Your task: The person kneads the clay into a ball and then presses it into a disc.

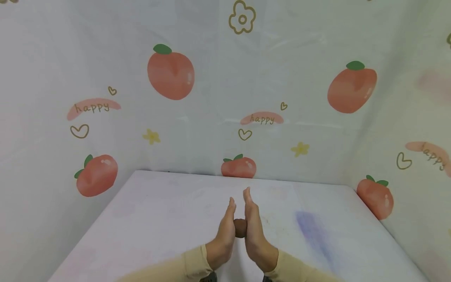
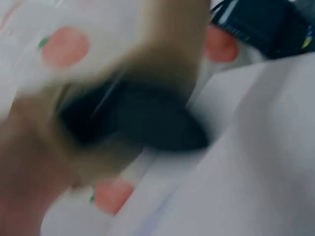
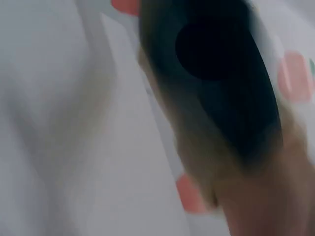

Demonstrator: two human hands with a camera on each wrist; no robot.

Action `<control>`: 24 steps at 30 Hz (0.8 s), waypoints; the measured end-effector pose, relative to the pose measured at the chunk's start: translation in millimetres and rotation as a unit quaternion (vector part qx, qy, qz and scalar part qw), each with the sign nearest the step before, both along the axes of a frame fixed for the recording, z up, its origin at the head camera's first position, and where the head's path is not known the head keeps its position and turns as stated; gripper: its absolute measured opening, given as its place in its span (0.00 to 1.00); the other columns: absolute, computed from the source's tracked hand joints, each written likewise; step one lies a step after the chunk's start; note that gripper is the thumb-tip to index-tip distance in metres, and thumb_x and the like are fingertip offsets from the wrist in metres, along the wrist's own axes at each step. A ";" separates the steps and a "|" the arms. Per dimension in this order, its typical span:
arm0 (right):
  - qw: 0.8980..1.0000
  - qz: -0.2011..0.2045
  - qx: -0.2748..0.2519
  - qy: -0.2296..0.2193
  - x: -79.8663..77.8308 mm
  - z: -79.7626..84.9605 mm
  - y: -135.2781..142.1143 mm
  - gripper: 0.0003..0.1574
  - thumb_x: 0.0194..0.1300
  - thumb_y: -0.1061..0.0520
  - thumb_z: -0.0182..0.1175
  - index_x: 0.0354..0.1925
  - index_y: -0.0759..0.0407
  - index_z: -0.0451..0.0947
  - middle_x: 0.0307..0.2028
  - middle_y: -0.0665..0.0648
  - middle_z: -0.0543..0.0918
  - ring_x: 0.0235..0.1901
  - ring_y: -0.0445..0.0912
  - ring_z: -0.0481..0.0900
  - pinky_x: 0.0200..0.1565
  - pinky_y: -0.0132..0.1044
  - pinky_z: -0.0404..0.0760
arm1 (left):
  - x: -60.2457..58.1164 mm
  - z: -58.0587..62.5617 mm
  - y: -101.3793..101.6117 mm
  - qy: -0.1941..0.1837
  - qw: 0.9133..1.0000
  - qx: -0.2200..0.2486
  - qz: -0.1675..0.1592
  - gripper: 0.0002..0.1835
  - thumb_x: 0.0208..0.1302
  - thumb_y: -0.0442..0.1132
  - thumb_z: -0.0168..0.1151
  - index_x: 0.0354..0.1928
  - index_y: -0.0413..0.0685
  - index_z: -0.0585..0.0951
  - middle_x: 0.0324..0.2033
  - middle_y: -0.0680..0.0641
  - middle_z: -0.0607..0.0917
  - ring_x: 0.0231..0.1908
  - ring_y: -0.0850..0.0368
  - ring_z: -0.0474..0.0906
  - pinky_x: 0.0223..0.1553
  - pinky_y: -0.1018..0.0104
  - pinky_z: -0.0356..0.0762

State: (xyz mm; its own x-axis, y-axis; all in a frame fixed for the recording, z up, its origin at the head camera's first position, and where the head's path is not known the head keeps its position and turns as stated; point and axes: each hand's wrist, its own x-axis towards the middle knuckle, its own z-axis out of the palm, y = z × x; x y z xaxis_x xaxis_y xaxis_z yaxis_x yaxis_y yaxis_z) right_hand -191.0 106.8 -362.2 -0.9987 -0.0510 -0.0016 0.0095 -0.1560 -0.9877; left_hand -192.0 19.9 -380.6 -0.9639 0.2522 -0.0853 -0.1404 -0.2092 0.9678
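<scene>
Between my two palms sits a small brown ball (image 1: 240, 228) with a smooth, dough-like look; its exact material cannot be told. My left hand (image 1: 226, 234) presses on its left side, fingers straight and pointing up and away. From the other side my right hand (image 1: 255, 231) lies flat against it, also with straight fingers. Both hands are above the white table. In the left wrist view a blurred hand (image 2: 29, 167), a beige sleeve and a dark wrist device (image 2: 138, 115) appear. The right wrist view has a similar blurred dark device (image 3: 216, 93); the ball shows in neither wrist view.
The white table (image 1: 169, 211) carries a bluish-purple smear (image 1: 313, 235) on its right side. A white curtain (image 1: 211, 78) printed with peaches, hearts and flowers surrounds its back and sides. A dark object (image 2: 256, 24) appears at the top right in the left wrist view.
</scene>
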 end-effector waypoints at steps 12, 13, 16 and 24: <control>0.999 -0.004 -0.050 0.013 -15.0 -7.6 14.2 0.39 0.76 0.39 0.22 0.76 0.50 0.26 0.77 0.56 0.33 0.75 0.53 0.24 0.72 0.58 0.27 | 22.9 7.9 -0.1 0.063 0.996 -0.003 -0.061 0.35 0.76 0.61 0.24 0.77 0.54 0.36 0.76 0.47 0.31 0.74 0.44 0.21 0.66 0.32 0.19; 0.998 -0.002 -0.056 0.016 -17.0 -6.3 16.1 0.39 0.76 0.39 0.22 0.76 0.50 0.25 0.77 0.55 0.32 0.75 0.53 0.24 0.72 0.57 0.26 | 26.1 9.6 -0.3 0.076 0.995 -0.001 -0.072 0.35 0.76 0.61 0.22 0.77 0.54 0.36 0.76 0.47 0.31 0.74 0.45 0.20 0.66 0.33 0.18; 0.998 0.005 -0.066 0.016 -21.0 -3.2 20.0 0.40 0.75 0.38 0.20 0.76 0.50 0.23 0.77 0.54 0.31 0.75 0.52 0.22 0.72 0.56 0.24 | 32.0 13.8 -1.3 0.109 0.989 0.012 -0.100 0.35 0.76 0.60 0.19 0.76 0.51 0.34 0.76 0.48 0.29 0.73 0.46 0.18 0.68 0.36 0.18; 0.999 0.032 -0.035 0.022 1.3 -8.2 6.5 0.39 0.77 0.38 0.24 0.77 0.50 0.33 0.77 0.54 0.36 0.75 0.50 0.26 0.72 0.57 0.27 | 9.7 6.5 0.2 0.047 0.999 0.009 -0.022 0.38 0.75 0.62 0.26 0.77 0.46 0.41 0.76 0.45 0.37 0.75 0.44 0.25 0.69 0.37 0.23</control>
